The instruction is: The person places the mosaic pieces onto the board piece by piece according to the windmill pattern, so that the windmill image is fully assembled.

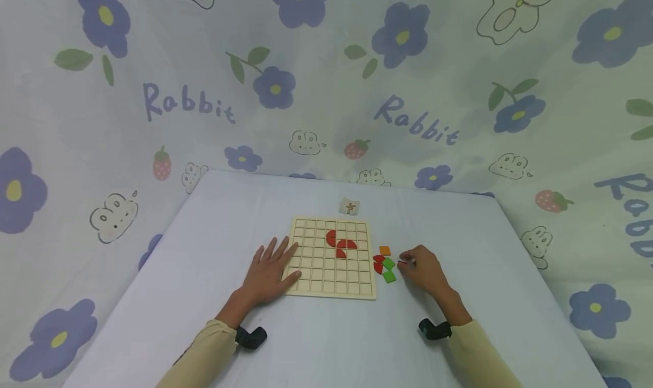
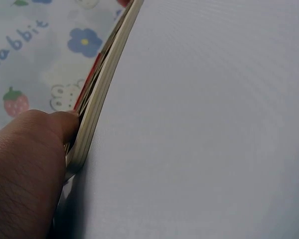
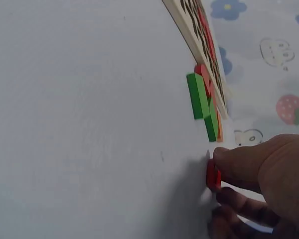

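My left hand (image 1: 267,274) lies with its fingers spread over the left edge of a pale wooden grid board (image 1: 311,274). In the left wrist view its thumb (image 2: 65,124) rests on the board's rim. Several red rounded tiles (image 1: 342,244) sit in cells towards the board's upper right. To the right of the board, my right hand (image 1: 423,271) pinches a small red tile (image 3: 214,175) between thumb and fingers, close to the tabletop. Beside the board's right edge lie two green square tiles (image 1: 389,276), an orange tile (image 1: 385,251) and red rounded tiles (image 1: 378,268), partly overlapping.
A small patterned card or packet (image 1: 349,206) with a reddish figure lies behind the board. All of this is on a white-covered table (image 1: 326,342). A curtain (image 1: 326,64) printed with flowers and rabbits hangs behind it. Dark devices are strapped to both wrists.
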`<state>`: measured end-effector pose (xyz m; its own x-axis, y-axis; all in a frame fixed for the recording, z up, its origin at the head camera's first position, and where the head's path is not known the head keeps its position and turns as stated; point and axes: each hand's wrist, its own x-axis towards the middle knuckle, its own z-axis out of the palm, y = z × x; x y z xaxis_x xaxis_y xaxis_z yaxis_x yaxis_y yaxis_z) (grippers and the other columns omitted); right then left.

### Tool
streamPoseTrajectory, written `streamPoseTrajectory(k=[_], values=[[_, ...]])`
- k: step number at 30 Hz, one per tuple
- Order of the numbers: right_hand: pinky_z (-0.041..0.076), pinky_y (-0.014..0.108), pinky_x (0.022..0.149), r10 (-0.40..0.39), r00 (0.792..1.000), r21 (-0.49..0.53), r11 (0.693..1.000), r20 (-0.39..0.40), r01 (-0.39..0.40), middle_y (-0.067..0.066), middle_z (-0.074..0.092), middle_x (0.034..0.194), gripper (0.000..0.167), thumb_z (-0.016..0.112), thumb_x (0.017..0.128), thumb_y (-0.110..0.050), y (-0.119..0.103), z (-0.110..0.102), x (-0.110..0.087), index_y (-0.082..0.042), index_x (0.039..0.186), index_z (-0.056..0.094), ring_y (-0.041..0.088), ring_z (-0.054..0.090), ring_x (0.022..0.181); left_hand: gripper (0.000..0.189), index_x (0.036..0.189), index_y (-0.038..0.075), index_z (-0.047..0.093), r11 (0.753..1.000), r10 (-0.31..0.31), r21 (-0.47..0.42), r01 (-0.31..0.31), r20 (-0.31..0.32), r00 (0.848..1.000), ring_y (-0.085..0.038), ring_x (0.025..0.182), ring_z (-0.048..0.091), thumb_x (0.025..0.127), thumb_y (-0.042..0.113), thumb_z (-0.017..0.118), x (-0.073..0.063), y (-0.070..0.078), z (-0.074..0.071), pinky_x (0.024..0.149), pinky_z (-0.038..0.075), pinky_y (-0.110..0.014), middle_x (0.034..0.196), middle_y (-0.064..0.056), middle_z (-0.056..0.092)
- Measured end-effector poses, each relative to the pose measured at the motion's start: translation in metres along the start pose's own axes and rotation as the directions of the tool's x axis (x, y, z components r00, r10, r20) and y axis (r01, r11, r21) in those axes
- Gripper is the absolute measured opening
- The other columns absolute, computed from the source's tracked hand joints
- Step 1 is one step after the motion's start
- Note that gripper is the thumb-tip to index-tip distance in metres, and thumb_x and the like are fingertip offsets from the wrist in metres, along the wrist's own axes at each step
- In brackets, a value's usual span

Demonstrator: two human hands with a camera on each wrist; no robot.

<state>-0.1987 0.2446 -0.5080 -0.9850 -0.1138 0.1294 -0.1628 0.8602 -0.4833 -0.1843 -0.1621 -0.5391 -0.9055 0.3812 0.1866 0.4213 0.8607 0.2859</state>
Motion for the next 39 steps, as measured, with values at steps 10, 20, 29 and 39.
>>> streamPoseTrajectory(k=[10, 20, 29, 39], values=[[0.054, 0.037, 0.073, 0.025, 0.992, 0.091, 0.995, 0.123, -0.036, 0.001, 0.064, 0.089, 0.017, 0.078, 0.082, -0.005, 0.010, -0.010, -0.004, -0.005, 0.099, 0.073, 0.017, 0.060, 0.082, 0.074, 0.156, 0.016, 0.032, 1.000, 0.008, 0.017, -0.008, -0.003, 1.000, -0.037, 0.147, 0.013, 0.096, 0.058, 0.048, 0.001, 0.000, -0.001, 0.113, 0.012, -0.060, 0.161, -0.011, 0.023], [0.054, 0.036, 0.075, -0.009, 0.997, 0.198, 0.980, 0.082, -0.007, -0.001, 0.063, 0.092, 0.023, 0.074, 0.084, 0.000, 0.003, -0.006, 0.000, -0.012, 0.103, 0.072, 0.020, 0.059, 0.084, 0.074, 0.155, 0.015, 0.033, 1.000, 0.010, 0.018, -0.010, 0.003, 1.000, -0.038, 0.146, 0.015, 0.097, 0.059, 0.047, 0.002, 0.001, -0.001, 0.112, 0.013, -0.061, 0.160, -0.011, 0.023], [0.056, 0.032, 0.076, -0.073, 0.997, 0.386, 0.919, -0.028, 0.078, 0.001, 0.069, 0.098, 0.021, 0.077, 0.083, -0.001, -0.021, 0.001, 0.004, -0.006, 0.104, 0.073, 0.018, 0.066, 0.085, 0.073, 0.156, 0.017, 0.032, 1.000, 0.005, 0.016, -0.005, 0.004, 1.000, -0.038, 0.147, 0.014, 0.097, 0.058, 0.046, 0.001, -0.001, 0.001, 0.112, 0.012, -0.060, 0.161, -0.011, 0.023], [0.055, 0.029, 0.074, -0.179, 0.984, 0.510, 0.847, 0.010, 0.149, -0.002, 0.068, 0.100, 0.017, 0.069, 0.092, -0.005, -0.063, 0.032, 0.015, -0.005, 0.108, 0.075, 0.017, 0.064, 0.091, 0.074, 0.156, 0.016, 0.031, 1.000, 0.003, 0.013, -0.004, 0.011, 1.000, -0.038, 0.147, 0.014, 0.097, 0.059, 0.045, 0.000, 0.000, 0.000, 0.112, 0.012, -0.061, 0.161, -0.011, 0.022]])
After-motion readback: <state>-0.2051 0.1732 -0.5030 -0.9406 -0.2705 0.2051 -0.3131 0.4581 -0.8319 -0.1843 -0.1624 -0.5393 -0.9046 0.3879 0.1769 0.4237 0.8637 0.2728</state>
